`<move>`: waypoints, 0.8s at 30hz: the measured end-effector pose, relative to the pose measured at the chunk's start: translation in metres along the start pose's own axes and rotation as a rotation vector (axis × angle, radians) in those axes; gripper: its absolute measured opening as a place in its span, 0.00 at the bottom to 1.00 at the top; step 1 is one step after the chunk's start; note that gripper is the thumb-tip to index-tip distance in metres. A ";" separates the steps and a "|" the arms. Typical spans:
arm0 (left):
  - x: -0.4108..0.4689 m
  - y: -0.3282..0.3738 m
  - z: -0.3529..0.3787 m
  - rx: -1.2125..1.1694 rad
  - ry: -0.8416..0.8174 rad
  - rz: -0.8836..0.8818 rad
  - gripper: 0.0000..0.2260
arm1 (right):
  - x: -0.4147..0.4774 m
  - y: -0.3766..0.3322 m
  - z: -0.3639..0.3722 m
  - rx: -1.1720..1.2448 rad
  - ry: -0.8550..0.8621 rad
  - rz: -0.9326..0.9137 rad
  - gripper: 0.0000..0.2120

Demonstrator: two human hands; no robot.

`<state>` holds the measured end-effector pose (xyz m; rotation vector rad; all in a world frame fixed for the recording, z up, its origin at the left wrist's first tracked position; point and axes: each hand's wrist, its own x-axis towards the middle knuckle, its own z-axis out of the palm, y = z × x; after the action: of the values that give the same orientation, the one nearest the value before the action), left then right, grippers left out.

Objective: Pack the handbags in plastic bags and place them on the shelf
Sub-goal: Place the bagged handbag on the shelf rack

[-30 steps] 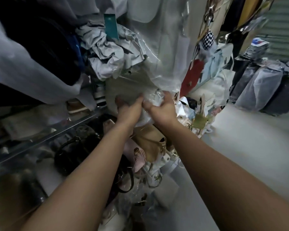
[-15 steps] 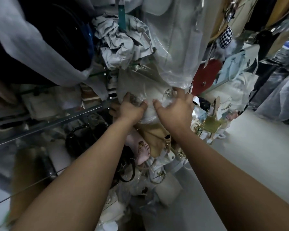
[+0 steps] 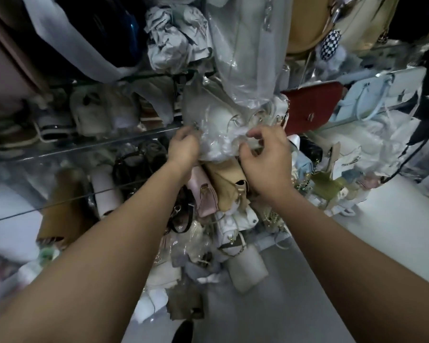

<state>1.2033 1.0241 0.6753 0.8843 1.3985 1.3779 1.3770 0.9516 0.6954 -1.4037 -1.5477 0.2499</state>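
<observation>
Currently: white handbag (image 3: pixel 221 120) sits inside a clear, crinkled plastic bag (image 3: pixel 216 147), held at the front edge of the glass shelf (image 3: pixel 104 144), centre of view. It looks rounded, with metal rings showing through the film; finer detail is blurred. Left hand (image 3: pixel 183 147) grips the plastic's left side, fingers curled in. Right hand (image 3: pixel 263 157) pinches the film on the right between thumb and curled fingers. Can't tell whether the weight rests on the shelf or on the hands.

Around it: a long hanging plastic cover (image 3: pixel 248 50) drapes down onto the top of the package. Crumpled grey paper (image 3: pixel 176 38) sits up-left. Red bag (image 3: pixel 310 107) is just to the right, with a pale blue handbag (image 3: pixel 364 97) beyond and a checkered charm (image 3: pixel 330 45) above. Directly below the hands: tan bag (image 3: pixel 223 184), pink bag (image 3: pixel 203 196), black bag (image 3: pixel 139 164) behind the glass, and more loose bags spilling onto the grey floor (image 3: pixel 357 243).
</observation>
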 end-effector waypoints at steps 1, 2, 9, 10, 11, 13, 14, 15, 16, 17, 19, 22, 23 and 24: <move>-0.011 -0.002 -0.010 -0.010 0.053 0.033 0.09 | -0.006 -0.003 0.004 0.045 -0.011 -0.042 0.06; -0.025 -0.004 -0.021 0.006 0.106 0.079 0.06 | -0.013 -0.009 0.010 0.081 -0.036 -0.079 0.04; -0.116 -0.017 -0.142 0.357 0.326 0.296 0.06 | -0.062 -0.071 0.083 0.290 -0.378 -0.254 0.08; -0.129 -0.018 -0.161 0.365 0.379 0.299 0.06 | -0.070 -0.080 0.092 0.314 -0.426 -0.266 0.09; -0.143 -0.018 -0.180 0.372 0.435 0.295 0.07 | -0.079 -0.090 0.101 0.336 -0.473 -0.277 0.09; -0.172 -0.017 -0.212 0.362 0.518 0.289 0.06 | -0.096 -0.109 0.115 0.375 -0.552 -0.300 0.09; -0.189 -0.018 -0.230 0.370 0.562 0.286 0.06 | -0.106 -0.122 0.123 0.401 -0.599 -0.317 0.10; -0.205 -0.019 -0.246 0.398 0.606 0.286 0.06 | -0.117 -0.134 0.130 0.424 -0.644 -0.337 0.10; -0.221 -0.021 -0.262 0.436 0.649 0.280 0.06 | -0.129 -0.147 0.138 0.444 -0.687 -0.359 0.10; -0.237 -0.023 -0.279 0.476 0.690 0.272 0.06 | -0.141 -0.160 0.146 0.460 -0.725 -0.378 0.10; -0.266 -0.028 -0.309 0.520 0.767 0.248 0.06 | -0.163 -0.183 0.161 0.499 -0.808 -0.410 0.12; -0.318 -0.036 -0.362 0.597 0.873 0.213 0.04 | -0.204 -0.222 0.184 0.544 -0.974 -0.478 0.15; -0.333 -0.038 -0.378 0.623 0.891 0.200 0.04 | -0.215 -0.235 0.190 0.546 -1.008 -0.507 0.16; -0.353 -0.041 -0.399 0.640 0.925 0.179 0.05 | -0.232 -0.252 0.198 0.552 -1.052 -0.535 0.17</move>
<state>0.9314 0.5651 0.6485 0.7899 2.6182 1.5787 1.0301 0.7666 0.6577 -0.3364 -2.3576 1.1031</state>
